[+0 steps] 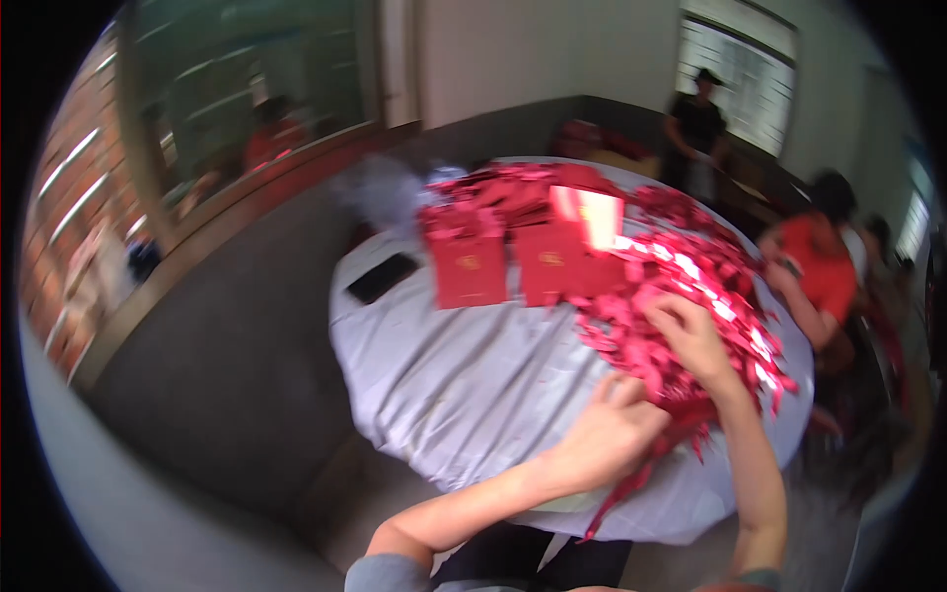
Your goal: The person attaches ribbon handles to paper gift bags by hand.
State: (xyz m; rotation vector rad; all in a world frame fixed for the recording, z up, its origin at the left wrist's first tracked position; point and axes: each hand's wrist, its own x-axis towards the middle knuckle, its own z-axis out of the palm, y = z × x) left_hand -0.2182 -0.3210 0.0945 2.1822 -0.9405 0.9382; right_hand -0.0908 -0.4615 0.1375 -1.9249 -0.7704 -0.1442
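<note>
A large heap of glossy red ribbons (691, 261) covers the right side of the round table. My left hand (617, 434) is at the near edge of this heap, its fingers curled; what lies in them, if anything, is hidden. Just beyond it, above the ribbons, my right hand (691, 335) has thumb and fingers bent together in a pinch, and I cannot make out what is between them. A red ribbon strand (621, 493) hangs below the left hand at the table's near edge. Flat red packets with small gold emblems, a left one (471, 274) and a right one (546, 268), lie beyond the hands.
A white sheet (444, 385) covers the table, wrinkled on the left, with a black phone (383, 278) on it. More red pieces (523, 187) are piled at the back. A person in red (824, 261) sits at the right; another in black (698, 123) stands behind.
</note>
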